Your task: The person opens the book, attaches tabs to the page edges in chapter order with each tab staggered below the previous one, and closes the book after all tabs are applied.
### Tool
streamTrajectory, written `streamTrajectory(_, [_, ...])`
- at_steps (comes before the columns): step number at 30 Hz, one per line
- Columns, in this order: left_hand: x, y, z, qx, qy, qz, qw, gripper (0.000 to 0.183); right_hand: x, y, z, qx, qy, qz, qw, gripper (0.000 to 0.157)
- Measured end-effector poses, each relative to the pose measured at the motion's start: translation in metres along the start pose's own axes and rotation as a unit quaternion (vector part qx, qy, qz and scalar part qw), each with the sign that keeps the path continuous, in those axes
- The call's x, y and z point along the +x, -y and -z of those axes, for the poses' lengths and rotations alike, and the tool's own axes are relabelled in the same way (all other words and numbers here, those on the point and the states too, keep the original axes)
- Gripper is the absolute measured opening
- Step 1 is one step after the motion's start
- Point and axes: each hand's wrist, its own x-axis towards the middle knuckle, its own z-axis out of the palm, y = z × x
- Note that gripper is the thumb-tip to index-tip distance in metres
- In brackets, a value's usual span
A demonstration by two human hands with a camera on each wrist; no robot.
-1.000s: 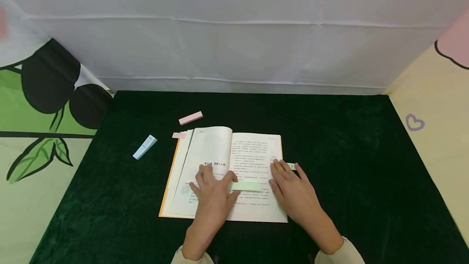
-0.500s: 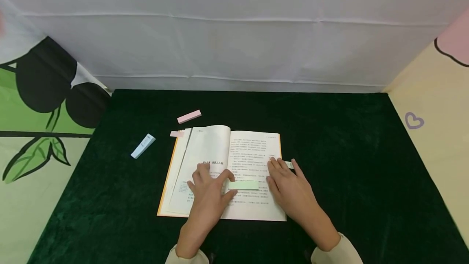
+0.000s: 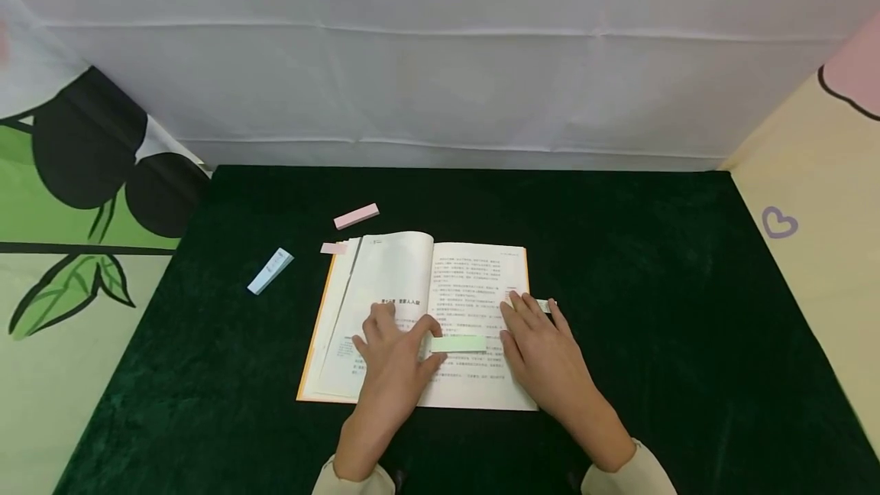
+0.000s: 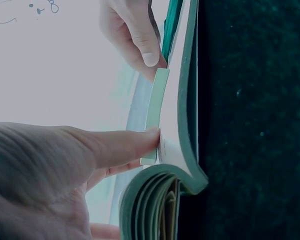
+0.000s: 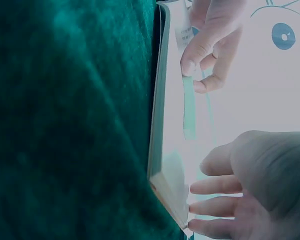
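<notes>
One open book (image 3: 470, 289) lies on the dark green surface (image 3: 660, 273), well apart from its far edge. Over the right page (image 3: 474, 388), the left hand (image 3: 393, 354) pinches a light green pad (image 3: 462, 344) by its left end; the right hand (image 3: 546, 344) rests straight-fingered near the book's right edge.

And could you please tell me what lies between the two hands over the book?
In the head view, a green strip pinched by the left hand, then some printed page before the right hand.

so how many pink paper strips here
2: a pink paper strip on the dark green cloth beyond the open printed book, a pink paper tab jutting from its far left corner; others may be hidden.
</notes>
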Motion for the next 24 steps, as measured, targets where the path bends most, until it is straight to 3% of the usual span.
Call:
streamTrajectory(7, [-0.001,-0.002,0.003,-0.016,0.01,-0.001,0.9998,0.026,-0.009,0.009,0.001,0.034,-0.032,0.0,0.999,0.039])
streamTrajectory(14, [0.001,0.0,0.024,-0.061,0.039,0.029,0.997,0.025,-0.026,0.027,0.001,0.079,-0.064,-0.002,0.995,0.028])
streamTrajectory(24, [0.011,0.004,0.051,-0.049,0.054,0.036,0.9967,0.026,-0.028,0.064,-0.012,0.088,-0.047,0.034,0.994,0.032])
